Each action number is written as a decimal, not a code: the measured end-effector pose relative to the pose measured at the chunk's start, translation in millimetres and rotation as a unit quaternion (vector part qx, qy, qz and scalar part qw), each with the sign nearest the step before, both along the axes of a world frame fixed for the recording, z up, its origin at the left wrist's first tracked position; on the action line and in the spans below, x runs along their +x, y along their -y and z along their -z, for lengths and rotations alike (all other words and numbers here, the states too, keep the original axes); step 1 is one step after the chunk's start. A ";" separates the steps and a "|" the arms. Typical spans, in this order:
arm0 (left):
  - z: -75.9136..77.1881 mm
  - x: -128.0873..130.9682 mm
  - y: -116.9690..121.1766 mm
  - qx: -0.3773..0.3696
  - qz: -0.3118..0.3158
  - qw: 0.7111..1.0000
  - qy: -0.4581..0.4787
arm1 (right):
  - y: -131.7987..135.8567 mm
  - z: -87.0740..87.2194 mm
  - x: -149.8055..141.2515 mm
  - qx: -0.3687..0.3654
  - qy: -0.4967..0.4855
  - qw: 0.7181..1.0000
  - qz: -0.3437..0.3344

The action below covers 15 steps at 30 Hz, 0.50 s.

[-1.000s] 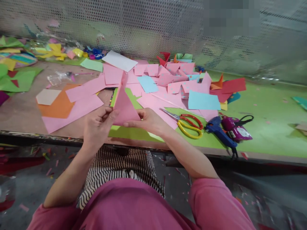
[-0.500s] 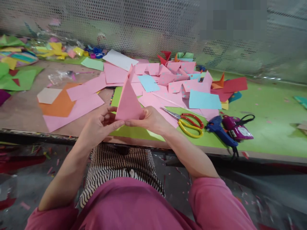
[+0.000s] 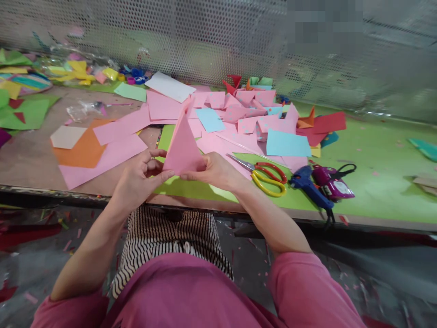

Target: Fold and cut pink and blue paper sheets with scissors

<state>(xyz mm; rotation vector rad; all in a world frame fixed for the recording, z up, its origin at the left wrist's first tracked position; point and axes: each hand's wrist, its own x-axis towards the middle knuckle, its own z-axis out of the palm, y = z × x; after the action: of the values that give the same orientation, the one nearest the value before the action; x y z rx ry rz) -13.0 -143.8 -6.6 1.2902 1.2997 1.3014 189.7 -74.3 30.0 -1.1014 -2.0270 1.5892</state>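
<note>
A folded piece of pink paper [image 3: 183, 148], pointed at the top like a tall triangle, stands tilted up between my two hands. My left hand [image 3: 140, 177] grips its lower left corner, thumb in front and fingers behind. At the lower right corner, my right hand [image 3: 216, 172] pinches the same paper with its thumb in front. Just right of that hand lie scissors [image 3: 262, 175] with one red and one yellow handle. Behind the folded paper spreads a heap of pink paper pieces [image 3: 232, 141], some with blue dots.
A blue glue gun [image 3: 312, 189] and a purple device [image 3: 332, 183] lie on the green sheet [image 3: 382, 182] at right. Orange paper [image 3: 80, 152] lies at left. Light blue paper [image 3: 288, 143] sits on the heap. A perforated metal panel [image 3: 205, 41] rises behind the table.
My left thumb has drawn back slightly to the left, widening the gap between the two thumbs. Both hands still hold the pink paper; the whole view has shifted a little.
</note>
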 end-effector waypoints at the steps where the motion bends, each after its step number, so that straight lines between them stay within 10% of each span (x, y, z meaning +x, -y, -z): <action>1: -0.6 -2.2 0.5 -0.001 -0.007 1.000 0.003 | -0.9 -2.1 2.3 0.013 0.017 1.000 -0.003; 11: -4.3 -37.4 -1.8 0.000 -0.156 0.986 0.050 | -15.4 -5.2 58.5 0.082 0.007 0.991 0.107; 15: 1.1 -23.2 -9.7 -0.003 -0.083 0.992 0.091 | -10.4 -4.5 48.3 0.058 -0.055 0.990 0.114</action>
<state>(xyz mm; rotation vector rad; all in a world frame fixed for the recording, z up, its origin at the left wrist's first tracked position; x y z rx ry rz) -36.2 -134.1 -7.6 1.0493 1.3004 1.4943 238.0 -63.9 34.5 -1.1307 -1.8245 1.3703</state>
